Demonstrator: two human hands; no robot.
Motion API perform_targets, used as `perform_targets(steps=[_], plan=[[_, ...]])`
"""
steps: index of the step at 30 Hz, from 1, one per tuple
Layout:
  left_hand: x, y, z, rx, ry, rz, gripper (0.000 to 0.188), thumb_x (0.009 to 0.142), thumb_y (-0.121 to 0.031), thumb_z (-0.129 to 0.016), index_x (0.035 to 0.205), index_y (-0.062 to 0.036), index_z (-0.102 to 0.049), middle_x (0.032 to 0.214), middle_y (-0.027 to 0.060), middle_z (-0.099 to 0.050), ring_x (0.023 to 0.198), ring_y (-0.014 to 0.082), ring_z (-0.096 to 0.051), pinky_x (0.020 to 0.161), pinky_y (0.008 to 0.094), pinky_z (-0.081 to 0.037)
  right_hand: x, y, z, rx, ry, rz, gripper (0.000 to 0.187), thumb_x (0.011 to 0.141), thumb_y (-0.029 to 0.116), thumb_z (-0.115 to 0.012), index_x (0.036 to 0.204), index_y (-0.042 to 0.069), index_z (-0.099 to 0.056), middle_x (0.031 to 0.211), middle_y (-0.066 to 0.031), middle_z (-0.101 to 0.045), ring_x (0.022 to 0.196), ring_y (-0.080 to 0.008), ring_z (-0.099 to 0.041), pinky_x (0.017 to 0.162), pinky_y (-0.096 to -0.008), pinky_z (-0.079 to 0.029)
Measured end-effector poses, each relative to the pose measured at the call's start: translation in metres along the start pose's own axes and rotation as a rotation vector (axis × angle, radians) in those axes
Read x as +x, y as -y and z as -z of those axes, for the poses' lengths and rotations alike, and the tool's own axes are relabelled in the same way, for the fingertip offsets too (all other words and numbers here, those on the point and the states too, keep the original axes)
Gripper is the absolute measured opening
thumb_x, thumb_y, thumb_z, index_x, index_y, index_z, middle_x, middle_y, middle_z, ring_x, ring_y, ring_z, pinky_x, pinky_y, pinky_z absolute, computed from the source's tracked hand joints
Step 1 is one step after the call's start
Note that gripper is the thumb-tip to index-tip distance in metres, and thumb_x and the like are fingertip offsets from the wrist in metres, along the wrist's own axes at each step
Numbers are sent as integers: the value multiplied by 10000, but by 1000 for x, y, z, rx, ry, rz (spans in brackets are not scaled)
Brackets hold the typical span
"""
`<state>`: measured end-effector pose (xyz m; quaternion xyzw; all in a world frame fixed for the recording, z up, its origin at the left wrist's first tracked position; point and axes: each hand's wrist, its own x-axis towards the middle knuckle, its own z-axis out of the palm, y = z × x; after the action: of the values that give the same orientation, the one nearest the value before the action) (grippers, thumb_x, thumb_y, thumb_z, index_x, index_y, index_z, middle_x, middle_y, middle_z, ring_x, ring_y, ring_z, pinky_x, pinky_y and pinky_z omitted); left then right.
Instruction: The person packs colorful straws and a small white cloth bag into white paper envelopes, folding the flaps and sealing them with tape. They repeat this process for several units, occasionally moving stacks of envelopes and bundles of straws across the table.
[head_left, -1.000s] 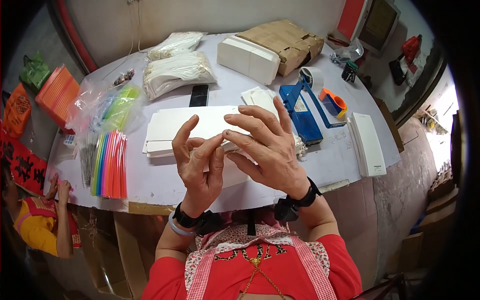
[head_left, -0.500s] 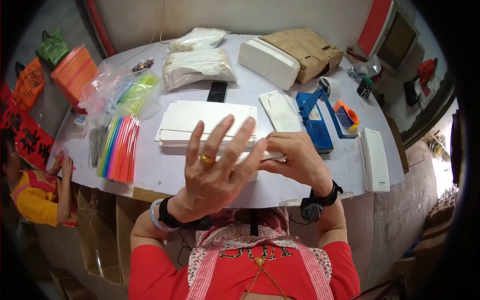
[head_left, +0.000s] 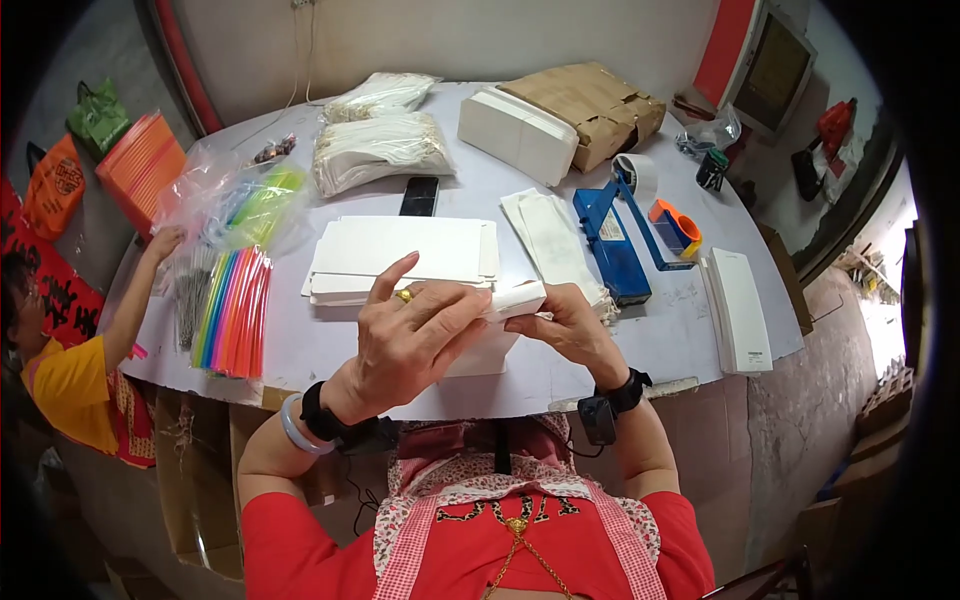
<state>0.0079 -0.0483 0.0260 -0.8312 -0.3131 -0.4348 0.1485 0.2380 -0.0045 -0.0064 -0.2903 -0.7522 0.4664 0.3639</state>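
A slim white carton (head_left: 517,299) is between my two hands, its narrow end tipped up above the table's near edge. My left hand (head_left: 408,338) has its fingers closed against the carton's left side, with the index finger raised. The right hand (head_left: 572,328) pinches the carton's end from the other side, thumb below. Just beyond my left hand lies a stack of flat white cartons (head_left: 400,247). White flat sleeves (head_left: 548,232) lie beyond my right hand. Part of the held carton is hidden behind my fingers.
Colourful straws (head_left: 238,310) and thin metal brushes (head_left: 190,305) lie left. A blue tape dispenser (head_left: 612,245), tape rolls (head_left: 678,228) and a closed white box (head_left: 738,310) stand right. Bagged white goods (head_left: 382,152), a phone (head_left: 420,196) and a co-worker's arm (head_left: 140,290) are around.
My left hand has gone from spread and raised to closed on the carton. The carton's end now shows between my hands. The co-worker's arm has reached out toward the plastic bag.
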Motion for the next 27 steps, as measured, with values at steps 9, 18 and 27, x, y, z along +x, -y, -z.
perform_targets(steps=[9,18,27], plan=[[-1,2,7,-4,7,27,352,751,-195,-776,1076,-105,-678,954,23,-704,891,183,-673,1051,458,-357,5,-38,-15,35,103,-25,282,838,70,-698,1115,32,-659,977,-52,-705,874,-123,-629,796,-283,-501],[-59,73,66,-620,-452,708,307,882,-230,-672,1111,-29,-637,1095,134,-661,1050,244,-611,922,341,-452,-3,-3,-77,-614,-122,315,390,787,30,-635,1174,41,-592,1050,-96,-668,894,-267,-621,788,-364,-495],[-275,217,161,853,26,1180,413,817,-233,-657,1195,-85,-586,1196,136,-574,1062,328,-570,877,447,-472,-16,-67,-159,-861,515,352,518,750,199,-730,1215,78,-535,1398,-93,-441,1216,-298,-457,1002,-434,-393]])
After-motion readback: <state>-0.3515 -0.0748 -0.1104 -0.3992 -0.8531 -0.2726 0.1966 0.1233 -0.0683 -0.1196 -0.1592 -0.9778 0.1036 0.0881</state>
